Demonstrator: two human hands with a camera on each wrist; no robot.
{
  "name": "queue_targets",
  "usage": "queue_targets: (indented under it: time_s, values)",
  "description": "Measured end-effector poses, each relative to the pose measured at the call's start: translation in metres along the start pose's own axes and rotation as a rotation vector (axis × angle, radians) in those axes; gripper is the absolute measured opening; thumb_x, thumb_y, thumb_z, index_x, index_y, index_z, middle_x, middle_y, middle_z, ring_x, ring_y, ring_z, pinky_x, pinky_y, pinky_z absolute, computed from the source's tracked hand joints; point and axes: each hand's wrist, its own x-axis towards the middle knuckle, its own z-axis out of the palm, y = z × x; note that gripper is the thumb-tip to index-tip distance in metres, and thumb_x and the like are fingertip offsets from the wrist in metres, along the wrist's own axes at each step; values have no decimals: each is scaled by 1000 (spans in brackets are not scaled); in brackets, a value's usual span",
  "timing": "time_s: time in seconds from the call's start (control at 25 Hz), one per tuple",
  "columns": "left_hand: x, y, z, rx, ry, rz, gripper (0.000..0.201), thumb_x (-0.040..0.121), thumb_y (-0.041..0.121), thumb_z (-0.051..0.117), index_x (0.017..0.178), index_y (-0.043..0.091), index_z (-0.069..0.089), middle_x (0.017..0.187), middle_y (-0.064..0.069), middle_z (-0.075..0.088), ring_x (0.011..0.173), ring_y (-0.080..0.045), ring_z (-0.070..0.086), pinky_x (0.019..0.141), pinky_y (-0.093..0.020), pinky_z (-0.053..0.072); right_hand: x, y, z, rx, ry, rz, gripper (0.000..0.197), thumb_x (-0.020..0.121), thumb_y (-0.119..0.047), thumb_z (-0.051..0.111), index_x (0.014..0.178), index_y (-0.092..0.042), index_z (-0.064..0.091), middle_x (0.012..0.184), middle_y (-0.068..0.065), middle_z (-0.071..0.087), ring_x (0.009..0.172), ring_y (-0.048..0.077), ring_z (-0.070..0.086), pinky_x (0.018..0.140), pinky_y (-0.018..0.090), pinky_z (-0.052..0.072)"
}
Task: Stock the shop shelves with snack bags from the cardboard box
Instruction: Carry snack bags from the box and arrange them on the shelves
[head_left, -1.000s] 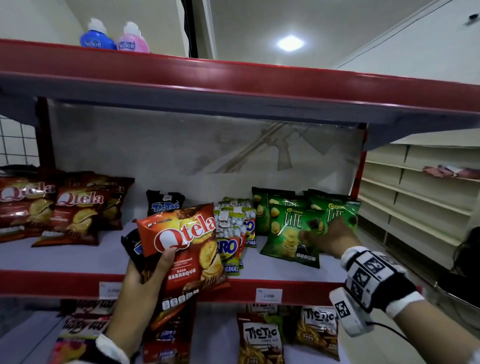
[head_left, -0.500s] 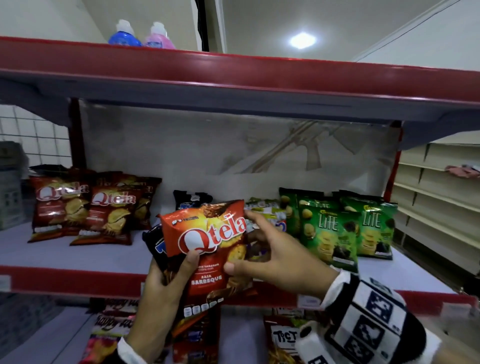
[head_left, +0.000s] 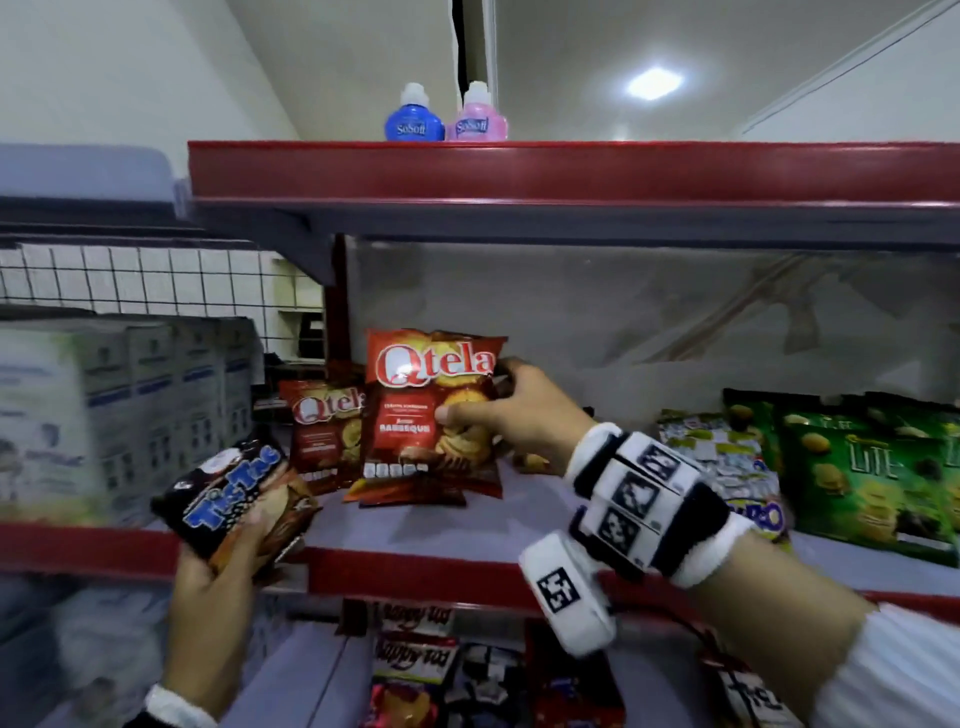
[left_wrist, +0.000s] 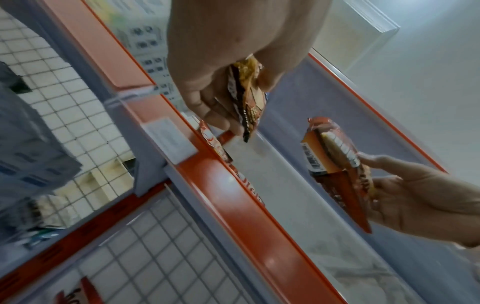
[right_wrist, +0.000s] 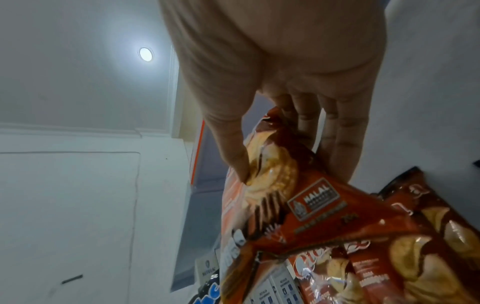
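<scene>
Head view: right hand (head_left: 524, 415) fingers (head_left: 470, 414) pinching upright Qtela bag (head_left: 428, 410) on shelf (head_left: 415, 525); left hand (head_left: 218, 587) gripping, seemingly, several Tic Tac bags (head_left: 228, 499).

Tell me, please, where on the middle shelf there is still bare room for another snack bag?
The middle shelf is bare between the red Qtela bag in the right hand and the green Lite bags, though that arm crosses it now. The left end by the other Qtela bags is crowded.
</scene>
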Motion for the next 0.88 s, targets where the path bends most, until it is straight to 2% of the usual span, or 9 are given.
queue_targets:
  time_s: [0.16,0.2,0.28,0.36,0.44,0.56,0.64,0.76,0.88]
  values:
    - [29,5,-55,36,39,-20,30,93,19,57,122,25,57,117,-4,64,82,-1,64,65,-17,57,48,-5,69,-234,-91,99,30,61,-17,87,75,-19,61,79,-3,67,78,18,65,63,26,54]
    - [34,7,-66,39,33,-27,35,93,18,57,128,22,54,120,-6,63,81,-1,66,68,-22,58,59,-7,84,-294,-100,124,32,59,-19,89,80,-16,64,83,-1,68,82,18,66,69,28,55]
    - [42,12,-85,44,26,-49,41,92,19,57,133,20,50,125,-11,61,98,-20,67,87,-41,55,79,-7,111,-418,-128,185,48,55,-24,91,95,-10,68,95,5,71,88,22,67,80,35,57]
    - [48,14,-101,60,34,-73,43,92,20,57,134,21,48,126,-12,60,111,-33,60,99,-55,44,98,-4,136,-555,-163,224,52,56,-28,91,94,-6,65,94,5,70,78,20,67,66,28,58]
    - [51,12,-110,59,34,-93,44,91,22,58,135,23,48,124,-11,61,109,-34,60,97,-56,44,109,4,155,-665,-146,263,56,59,-34,89,98,-6,60,95,5,67,76,18,65,57,20,52]
    - [50,11,-108,72,-7,-157,43,85,39,60,127,30,55,118,-2,66,104,-26,63,96,-50,47,114,14,164,-811,-125,299,80,66,-47,81,126,-4,49,125,10,58,111,25,58,83,28,51]
    - [48,11,-102,77,-72,-161,44,77,51,59,119,37,56,110,12,68,99,-14,64,88,-39,51,110,9,160,-860,-154,291,77,69,-50,77,126,-6,51,127,10,58,111,25,57,77,26,48]
    - [47,16,-79,70,-171,-101,55,77,54,54,130,39,48,114,16,65,104,-8,62,91,-35,48,95,-16,139,-975,-161,211,71,74,-60,68,119,-8,55,120,9,61,99,23,59,67,25,44]
    - [48,20,-44,39,-266,-25,55,79,51,55,132,37,47,114,14,67,102,-2,65,82,-20,49,71,-36,113,-643,-225,44,71,77,-62,62,132,-21,42,123,3,57,98,18,61,73,29,55]
